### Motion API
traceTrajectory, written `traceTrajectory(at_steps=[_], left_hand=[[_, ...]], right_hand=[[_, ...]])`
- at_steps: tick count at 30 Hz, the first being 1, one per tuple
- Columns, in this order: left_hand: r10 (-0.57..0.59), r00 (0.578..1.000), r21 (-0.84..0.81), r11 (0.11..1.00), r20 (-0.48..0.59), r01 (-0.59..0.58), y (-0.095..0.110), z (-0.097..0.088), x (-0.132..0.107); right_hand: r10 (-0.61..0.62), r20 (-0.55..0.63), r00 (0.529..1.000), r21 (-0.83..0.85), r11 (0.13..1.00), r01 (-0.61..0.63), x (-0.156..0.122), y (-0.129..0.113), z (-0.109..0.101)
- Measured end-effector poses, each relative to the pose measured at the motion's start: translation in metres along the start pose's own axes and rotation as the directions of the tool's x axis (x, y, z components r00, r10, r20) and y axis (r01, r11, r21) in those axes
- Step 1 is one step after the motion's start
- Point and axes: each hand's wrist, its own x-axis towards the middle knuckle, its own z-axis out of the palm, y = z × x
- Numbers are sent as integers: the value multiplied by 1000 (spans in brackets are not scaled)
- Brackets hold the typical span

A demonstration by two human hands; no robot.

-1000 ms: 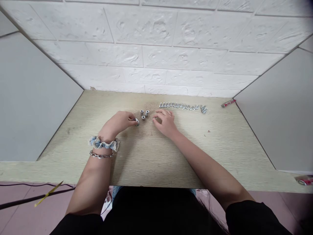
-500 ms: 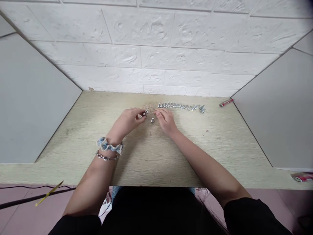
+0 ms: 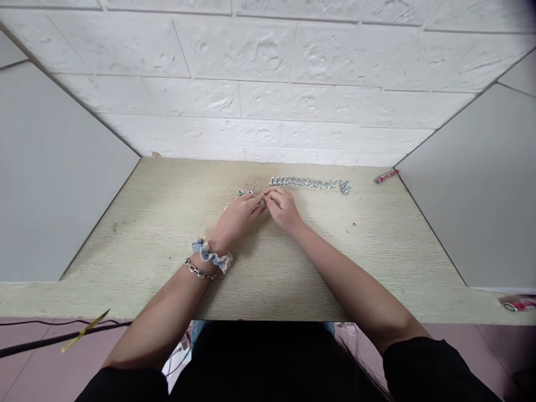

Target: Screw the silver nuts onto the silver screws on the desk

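Note:
My left hand (image 3: pixel 238 216) and my right hand (image 3: pixel 283 210) meet fingertip to fingertip at the middle of the table. Between the left thumb and fingers a bit of a silvery bolt (image 3: pixel 262 203) shows, the rest covered by the fingers. The right thumb and forefinger are pinched together right beside it; what they hold, if anything, is hidden. Just behind the left hand lie two small metal nuts, a left nut (image 3: pixel 240 192) and a right nut (image 3: pixel 250 192). A row of bolts (image 3: pixel 301 181) stretches rightwards behind the right hand.
The pale wooden table (image 3: pixel 146 223) runs back to a white brick-patterned wall (image 3: pixel 268 100). Grey panels stand at the left (image 3: pixel 54 167) and right (image 3: pixel 481 195). Red-and-silver cylinders lie at the far right (image 3: pixel 386 176) and the front right corner (image 3: pixel 519 305). Small reddish bits (image 3: pixel 354 224) lie right of centre.
My left hand has left the nuts on the table and moved right, closing around the single bolt that stood between the hands. The right hand has barely shifted.

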Motion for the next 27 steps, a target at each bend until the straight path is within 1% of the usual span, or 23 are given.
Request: traceTrajectory(at_steps=[5, 10, 13, 21, 27], left_hand=[[-14, 999, -25, 1000, 36, 14, 0, -3, 0], [-37, 998, 21, 999, 55, 36, -2, 1, 0], [-61, 995, 52, 997, 75, 57, -4, 4, 1], [-66, 997, -1, 998, 42, 66, -4, 9, 3], [-80, 994, 28, 997, 77, 78, -4, 10, 3]], right_hand=[[44, 28, 999, -44, 998, -43, 1, -1, 1], [60, 49, 997, -80, 995, -56, 2, 0, 3], [69, 42, 997, -103, 993, -65, 2, 1, 5], [76, 14, 997, -141, 987, -73, 1, 4, 8], [74, 53, 996, -207, 976, -61, 1, 6, 11]])
